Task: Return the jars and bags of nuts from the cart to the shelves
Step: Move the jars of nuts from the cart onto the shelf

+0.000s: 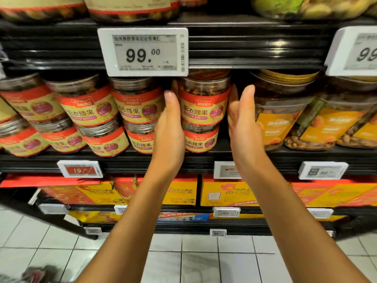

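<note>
The upper rows are cut off by the top of the view, so only the bases of the tubs there show. A white electronic price tag (pixel 142 52) reading 99.00 covers the lids just behind it, and its small print is too blurred to read. The left hand (pixel 169 129) hides the left edge of the clear plastic jar with a red-and-cream label (pixel 204 103). I cannot tell whether the palm actually touches it.

Both arms reach up and forward, with the hands set on either side of that jar. The left hand's fingers are straight and close against its side. The right hand (pixel 243 127) is also released, fingers straight and pointing up, just beside the jar's right side. Neither hand grasps anything.

The jar stands on a matching lower jar (pixel 201 139) on the black metal shelf (pixel 255 158), with rows of the same jars to its left and orange-labelled clear tubs (pixel 279 119) to its right. Yellow-and-red gift boxes (pixel 228 193) fill the shelf below. The floor is pale square tiles (pixel 183 258).
</note>
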A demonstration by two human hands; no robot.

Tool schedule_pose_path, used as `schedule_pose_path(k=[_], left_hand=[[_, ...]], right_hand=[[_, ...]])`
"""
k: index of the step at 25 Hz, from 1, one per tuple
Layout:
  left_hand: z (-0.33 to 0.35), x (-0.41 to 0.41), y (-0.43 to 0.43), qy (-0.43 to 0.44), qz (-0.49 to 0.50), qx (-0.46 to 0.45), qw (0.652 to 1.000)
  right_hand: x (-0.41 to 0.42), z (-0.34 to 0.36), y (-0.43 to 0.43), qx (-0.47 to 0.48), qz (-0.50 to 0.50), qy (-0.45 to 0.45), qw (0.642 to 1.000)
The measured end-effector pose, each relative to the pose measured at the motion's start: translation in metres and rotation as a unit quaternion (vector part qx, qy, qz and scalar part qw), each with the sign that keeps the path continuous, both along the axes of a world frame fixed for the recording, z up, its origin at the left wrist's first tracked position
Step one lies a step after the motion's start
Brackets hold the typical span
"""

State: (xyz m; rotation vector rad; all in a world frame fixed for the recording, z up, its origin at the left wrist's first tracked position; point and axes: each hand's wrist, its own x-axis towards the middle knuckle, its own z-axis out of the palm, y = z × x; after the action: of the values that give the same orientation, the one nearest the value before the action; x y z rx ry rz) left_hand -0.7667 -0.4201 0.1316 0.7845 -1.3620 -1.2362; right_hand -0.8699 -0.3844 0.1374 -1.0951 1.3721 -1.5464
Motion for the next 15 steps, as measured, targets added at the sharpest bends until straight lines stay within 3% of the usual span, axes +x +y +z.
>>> schedule_pose_path(k=[4,15], left_hand=[[-0.014,0.006,0.012,0.006,-0.018,-0.013,1.000],[-0.019,0.010,0.016,-0.018,0.002,-0.024,1.000]], right_hand=[[0.003,-0.019,0.003,0.000,-0.042,0.001,0.999],[-0.001,-0.027,-0.004,0.030,-0.023,0.009,0.999]])
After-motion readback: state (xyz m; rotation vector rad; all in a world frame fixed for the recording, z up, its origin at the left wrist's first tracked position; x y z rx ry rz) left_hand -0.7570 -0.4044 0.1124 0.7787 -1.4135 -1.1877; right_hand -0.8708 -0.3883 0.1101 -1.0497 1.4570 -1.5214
